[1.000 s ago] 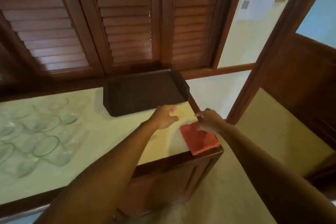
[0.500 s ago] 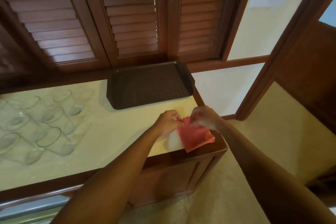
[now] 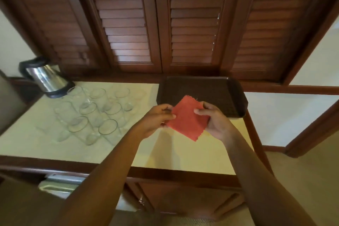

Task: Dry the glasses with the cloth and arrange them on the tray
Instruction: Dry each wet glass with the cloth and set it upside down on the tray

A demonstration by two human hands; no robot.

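A small red cloth [image 3: 186, 118] is held up flat above the counter, in front of the dark brown tray [image 3: 216, 90]. My left hand [image 3: 156, 118] pinches its left edge and my right hand [image 3: 213, 119] pinches its right edge. The tray sits at the counter's back right and nothing shows in it. Several clear glasses [image 3: 95, 112] stand grouped on the pale counter [image 3: 36, 139] to the left of my hands.
A steel electric kettle [image 3: 45, 77] stands at the counter's back left, behind the glasses. Dark louvred wooden shutters [image 3: 183, 20] rise behind the counter. The counter's right end drops to the floor beside a wooden door frame [image 3: 311, 134].
Both hands lifted the cloth from the counter's right front corner and spread it out in the air. The view swung left, bringing the kettle into sight.
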